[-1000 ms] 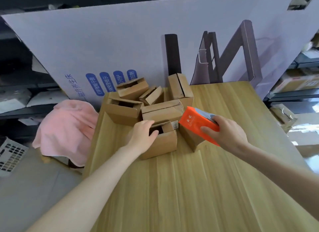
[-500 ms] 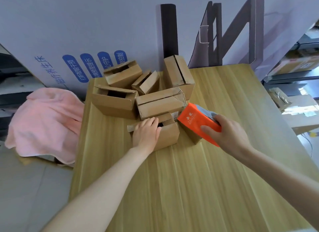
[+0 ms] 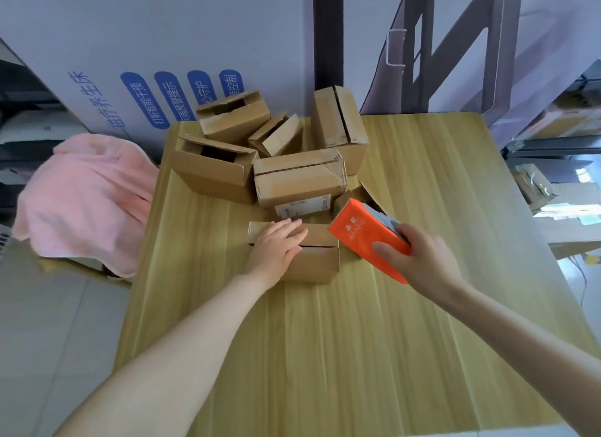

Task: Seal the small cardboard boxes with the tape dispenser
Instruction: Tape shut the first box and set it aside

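One big white board (image 3: 169,33) with blue printed labels leans behind the desk (image 3: 357,355), a pale wood-grain top that fills most of the view. Off the desk's left edge lies a crumpled pink cloth (image 3: 84,192).

At the far middle of the desk sits a heap of small cardboard boxes (image 3: 299,179). Some lie on their sides, two at the left show dark gaps between their loose flaps, and one stands on end at the back right.

Just in front of the heap, apart from the rest, is the nearest box (image 3: 317,262), resting flat with a thin slit showing between its top flaps. One flap sticks out past its left end.

The orange tape dispenser (image 3: 364,238) hangs tilted over the right end of that box, its front end pointing up and away. Whether it touches the cardboard cannot be told.

The right hand (image 3: 426,261) holds the dispenser by its rear end, the grip clenched round it with the thumb across the orange side. The left hand (image 3: 276,249) lies flat on top of the nearest box, fingers straight, its grip released and only pressing the flaps down.
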